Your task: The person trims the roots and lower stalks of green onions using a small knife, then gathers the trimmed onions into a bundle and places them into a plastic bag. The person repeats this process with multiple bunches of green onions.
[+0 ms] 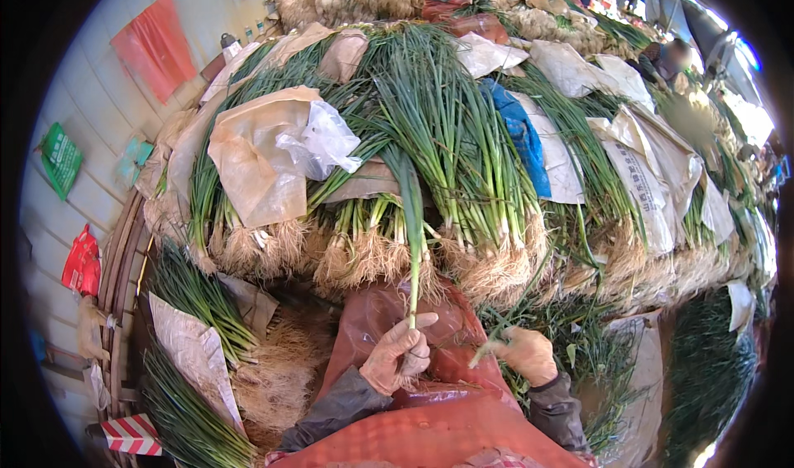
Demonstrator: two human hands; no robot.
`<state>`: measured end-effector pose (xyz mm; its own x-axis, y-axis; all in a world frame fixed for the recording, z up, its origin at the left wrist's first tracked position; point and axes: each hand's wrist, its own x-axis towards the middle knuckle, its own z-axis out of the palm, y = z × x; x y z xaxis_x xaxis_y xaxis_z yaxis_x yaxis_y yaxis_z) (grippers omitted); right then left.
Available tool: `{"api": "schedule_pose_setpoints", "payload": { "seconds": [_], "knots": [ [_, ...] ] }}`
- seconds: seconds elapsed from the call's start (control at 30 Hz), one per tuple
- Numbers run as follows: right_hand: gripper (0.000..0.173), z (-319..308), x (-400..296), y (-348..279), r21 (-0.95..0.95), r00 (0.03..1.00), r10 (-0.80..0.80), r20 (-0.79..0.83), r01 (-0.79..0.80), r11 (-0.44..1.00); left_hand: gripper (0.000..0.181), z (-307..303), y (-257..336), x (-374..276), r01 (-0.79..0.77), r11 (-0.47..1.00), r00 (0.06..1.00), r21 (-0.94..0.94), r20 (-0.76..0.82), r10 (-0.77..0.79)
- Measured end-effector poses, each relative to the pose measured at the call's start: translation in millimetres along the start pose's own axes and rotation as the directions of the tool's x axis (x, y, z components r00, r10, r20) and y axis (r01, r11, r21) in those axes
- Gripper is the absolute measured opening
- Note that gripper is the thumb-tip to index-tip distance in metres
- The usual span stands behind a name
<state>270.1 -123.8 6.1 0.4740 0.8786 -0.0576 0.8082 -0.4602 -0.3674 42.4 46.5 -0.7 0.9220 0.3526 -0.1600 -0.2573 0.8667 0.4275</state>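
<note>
My left hand [400,353], in a pale glove, is shut on the root end of a long green onion [414,276] that stands upright over my red plastic apron [434,431]. Roots poke out below its fingers. To the right, my gloved right hand [527,351] is closed on a thin green leaf strip [481,353] near the apron's edge. Before me lies a large heap of green onions [434,139], their leaves pointing away and their tan roots [496,276] towards me.
Beige sacking [267,152], a clear plastic bag [325,139] and a blue sack [518,133] lie on the heap. Onion bundles [198,307] rest at lower left. Loose leaves [589,350] and more sacking [639,393] lie at right. A person [667,59] is at upper right.
</note>
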Motion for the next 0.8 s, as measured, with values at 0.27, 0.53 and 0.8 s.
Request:
{"api": "schedule_pose_setpoints", "payload": {
  "seconds": [0.27, 0.53, 0.8],
  "knots": [
    [0.032, 13.6, 150.3, -109.3, 0.029, 0.865, -0.195, -0.461, 0.235, 0.972, 0.047, 1.9, -1.0, -5.7, -0.059, 0.995, 0.902, -0.081, 0.424, 0.088],
    [0.023, 47.6, 152.4, -80.6, 0.686, 0.990, 0.127, -0.064, -0.049, 0.725, 0.049, -3.6, 20.7, -15.9, -0.336, 0.940, 0.942, 0.065, 0.017, 0.336],
    [0.044, 46.7, 150.5, -97.3, 0.080, 0.973, 0.017, -0.231, 0.001, 0.997, 0.055, 12.8, 21.5, 10.2, -0.166, 0.986, 0.985, 0.012, -0.055, 0.166]
  ]
}}
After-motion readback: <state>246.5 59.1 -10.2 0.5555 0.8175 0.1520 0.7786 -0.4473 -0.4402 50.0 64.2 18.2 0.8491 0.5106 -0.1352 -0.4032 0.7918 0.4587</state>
